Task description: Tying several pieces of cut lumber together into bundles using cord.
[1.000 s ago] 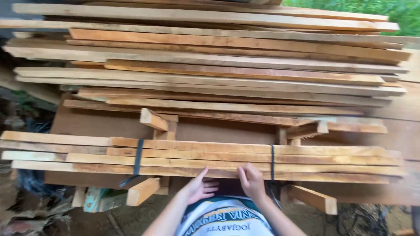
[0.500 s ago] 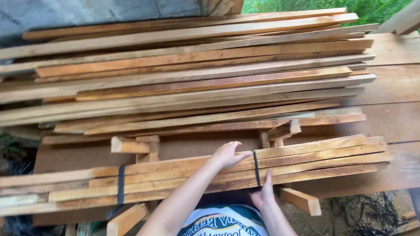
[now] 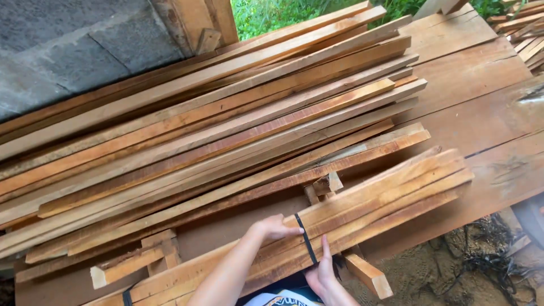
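A bundle of thin wooden slats [image 3: 396, 192] lies slanted across the near side, bound by a black strap [image 3: 306, 241]; a second strap [image 3: 126, 296] shows at the bottom left. My left hand [image 3: 275, 228] lies on top of the bundle, fingers curled over the slats just left of the strap. Just right of that strap, my right hand [image 3: 322, 275] grips the bundle's near edge from below, with a finger pointing up against the wood.
A tall stack of long planks [image 3: 226, 124] fills the middle, on wide boards [image 3: 481, 113]. Short wooden blocks [image 3: 327, 184] [image 3: 130, 263] [image 3: 368, 276] sit under and near the bundle. Grey wall [image 3: 68, 51] at far left, sandy ground with dark debris [image 3: 470, 255] at right.
My left hand has gone from the bundle's near edge up onto its top by the strap. The right hand stays at the near edge. The bundle now lies more slanted in view.
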